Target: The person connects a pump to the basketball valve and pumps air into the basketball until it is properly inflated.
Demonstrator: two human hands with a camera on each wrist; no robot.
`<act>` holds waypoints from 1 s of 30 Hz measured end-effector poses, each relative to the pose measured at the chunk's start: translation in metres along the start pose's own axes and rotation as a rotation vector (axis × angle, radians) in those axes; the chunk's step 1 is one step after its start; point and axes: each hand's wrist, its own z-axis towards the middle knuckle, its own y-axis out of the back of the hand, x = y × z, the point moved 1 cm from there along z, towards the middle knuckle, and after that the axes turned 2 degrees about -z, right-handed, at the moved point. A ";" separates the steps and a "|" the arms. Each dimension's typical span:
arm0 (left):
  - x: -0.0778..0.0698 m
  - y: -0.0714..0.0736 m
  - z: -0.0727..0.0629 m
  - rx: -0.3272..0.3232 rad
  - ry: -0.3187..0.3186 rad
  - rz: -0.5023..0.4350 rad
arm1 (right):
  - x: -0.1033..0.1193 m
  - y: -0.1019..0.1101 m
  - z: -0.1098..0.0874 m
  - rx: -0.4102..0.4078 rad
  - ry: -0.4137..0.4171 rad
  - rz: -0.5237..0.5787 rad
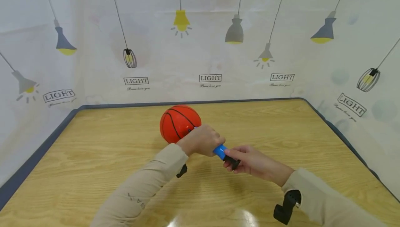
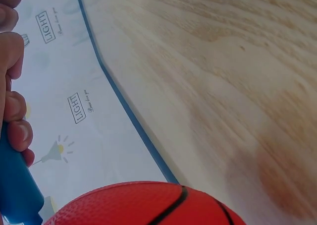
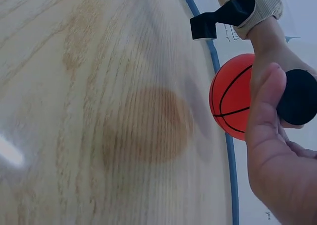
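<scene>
A red basketball (image 1: pixel 175 124) with black seams sits at the far end of a blue hand pump (image 1: pixel 220 150) and looks raised off the table. My left hand (image 1: pixel 203 140) grips the pump's blue barrel, fingers curled around it; in the left wrist view the barrel (image 2: pixel 19 180) points toward the ball (image 2: pixel 143 202). The black handle (image 1: pixel 232 162) is pinched between the thumb and fingers of my right hand (image 1: pixel 253 162). Its round black end (image 3: pixel 297 97) faces the right wrist camera. My left hand mostly hides where pump and ball meet.
Beneath the hands is a wood-grain table (image 1: pixel 125 171), with a dark blue border along its edges. White curtains (image 1: pixel 187 57) printed with lamps and "LIGHT" enclose its back and sides. Black camera mounts (image 1: pixel 287 206) sit on both wrists.
</scene>
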 end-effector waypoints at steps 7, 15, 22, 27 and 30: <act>-0.001 -0.002 0.003 -0.033 -0.012 -0.028 | -0.004 0.000 0.001 0.014 0.011 0.043; -0.002 -0.002 0.003 -0.072 0.050 -0.021 | -0.005 -0.006 0.000 -0.042 0.085 0.045; 0.017 0.003 -0.018 -0.292 0.283 -0.091 | -0.002 -0.004 -0.002 -0.115 0.083 0.053; 0.033 -0.001 -0.045 -0.389 0.572 -0.193 | -0.001 0.001 -0.006 -0.151 0.093 0.048; 0.034 -0.008 -0.051 -0.458 0.707 -0.272 | -0.001 0.004 -0.008 -0.150 0.109 0.065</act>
